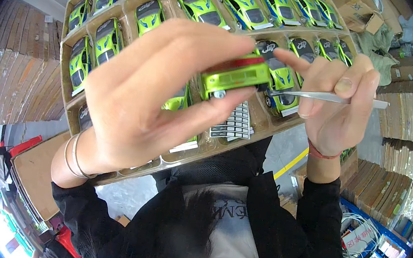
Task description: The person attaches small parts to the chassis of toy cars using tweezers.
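My left hand (146, 79) grips a green toy car (236, 79) with a dark red strip along its upper edge, thumb below and fingers above. One end of the car faces me. In my right hand (337, 100) a pair of silver tweezers (317, 96) is pinched, its tips pointing left close to the car; whether they touch it I cannot tell. Beneath both hands lies a brown compartment tray (204, 152) filled with rows of similar green toy cars (243, 7). A sheet of small black-and-white labels (235, 123) rests on the tray under the held car.
Tall stacks of cardboard (20, 67) stand at the left, with more stacked cardboard (380, 187) at the right. An opened carton (357, 13) sits at the far right beside a greenish plastic bag (382, 57). A yellow line (291, 163) crosses the grey floor.
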`<state>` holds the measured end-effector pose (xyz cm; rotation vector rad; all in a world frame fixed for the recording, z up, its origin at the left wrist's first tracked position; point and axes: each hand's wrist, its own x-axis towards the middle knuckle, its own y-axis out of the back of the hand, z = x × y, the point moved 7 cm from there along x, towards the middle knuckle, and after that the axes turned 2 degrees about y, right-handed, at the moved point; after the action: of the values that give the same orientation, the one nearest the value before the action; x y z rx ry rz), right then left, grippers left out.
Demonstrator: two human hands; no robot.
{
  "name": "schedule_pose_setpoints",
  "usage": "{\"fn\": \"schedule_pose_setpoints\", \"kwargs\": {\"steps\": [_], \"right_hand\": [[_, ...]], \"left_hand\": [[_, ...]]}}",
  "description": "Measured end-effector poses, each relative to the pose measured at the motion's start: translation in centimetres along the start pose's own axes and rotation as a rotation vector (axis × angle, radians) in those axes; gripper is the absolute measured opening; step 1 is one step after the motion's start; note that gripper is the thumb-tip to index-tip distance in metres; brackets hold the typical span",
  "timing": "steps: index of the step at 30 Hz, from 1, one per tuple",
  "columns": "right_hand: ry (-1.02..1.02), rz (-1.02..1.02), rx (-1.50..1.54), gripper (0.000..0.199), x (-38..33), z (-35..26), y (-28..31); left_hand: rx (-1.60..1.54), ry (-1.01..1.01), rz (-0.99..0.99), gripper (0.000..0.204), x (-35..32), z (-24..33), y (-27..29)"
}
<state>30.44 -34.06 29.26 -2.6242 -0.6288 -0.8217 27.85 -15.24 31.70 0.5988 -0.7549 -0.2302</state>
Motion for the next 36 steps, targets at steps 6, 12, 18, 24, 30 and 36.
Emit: {"fn": "schedule_pose_setpoints", "kwargs": {"steps": [6, 12, 18, 24, 30, 36], "right_hand": [[-0.108, 0.043, -0.115, 0.036, 0.89, -0.32, -0.96], [-0.121, 0.057, -0.178, 0.037, 0.91, -0.36, -0.74], [-0.119, 0.056, -0.219, 0.038, 0.97, -0.38, -0.89], [-0.100, 0.048, -0.177, 0.038, 0.90, -0.15, -0.67], [-0.105, 0.053, -0.190, 0.037, 1.00, -0.14, -0.93], [-0.099, 0.040, -0.196, 0.037, 0.97, -0.13, -1.04]], "left_hand": [[0.077, -0.107, 0.022, 0.047, 0.17, 1.34, -0.36], [0.031, -0.090, 0.036, 0.048, -0.09, 1.27, -0.40], [0.040, -0.096, 0.038, 0.047, -0.03, 1.41, -0.38], [0.035, -0.105, 0.030, 0.048, 0.03, 1.23, -0.39], [0.044, -0.100, 0.025, 0.048, -0.16, 1.28, -0.25], [0.037, -0.100, 0.025, 0.049, -0.28, 1.29, -0.29]]}}
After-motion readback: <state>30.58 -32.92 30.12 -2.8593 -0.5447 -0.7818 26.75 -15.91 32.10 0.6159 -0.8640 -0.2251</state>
